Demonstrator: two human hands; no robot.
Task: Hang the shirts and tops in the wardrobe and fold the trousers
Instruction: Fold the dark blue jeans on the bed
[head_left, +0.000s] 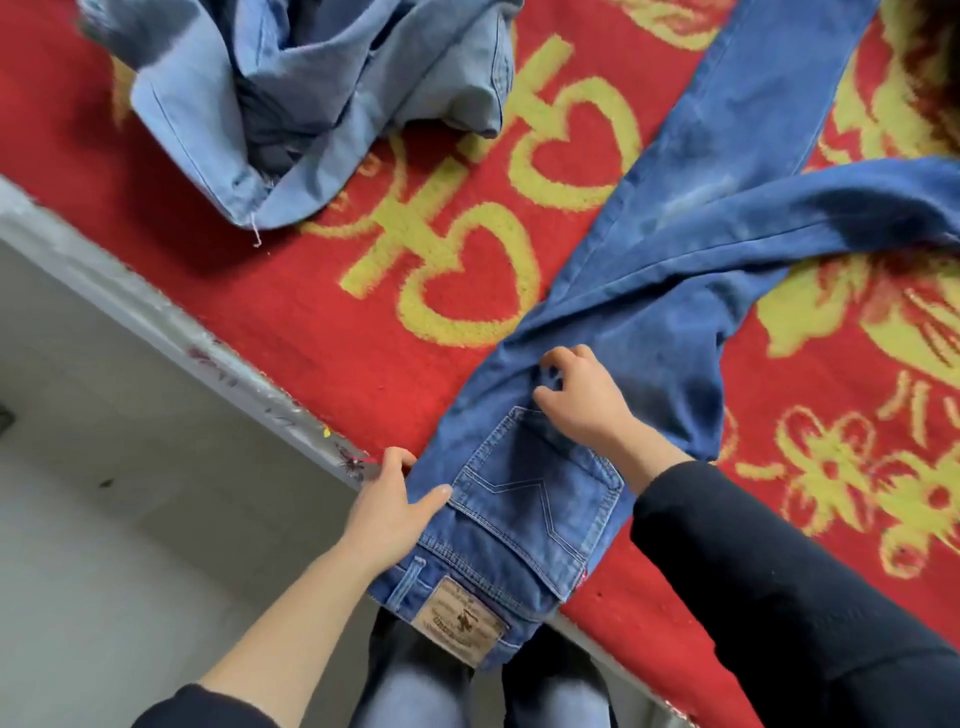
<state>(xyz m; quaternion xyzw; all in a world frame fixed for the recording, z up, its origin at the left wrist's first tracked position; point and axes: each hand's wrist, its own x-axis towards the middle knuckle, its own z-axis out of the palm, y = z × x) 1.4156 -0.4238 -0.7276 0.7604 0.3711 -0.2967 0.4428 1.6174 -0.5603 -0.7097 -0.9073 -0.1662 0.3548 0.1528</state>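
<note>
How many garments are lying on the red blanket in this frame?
2. The dark blue jeans run from the near edge toward the top right; a crumpled light blue garment lies at the top left. More may lie outside the frame.

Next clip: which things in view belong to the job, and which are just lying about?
Job: dark blue jeans, gripped at the side edge by the left hand and further up by the right hand; crumpled light blue garment, untouched.
Lying about: red patterned blanket; grey floor.
</note>
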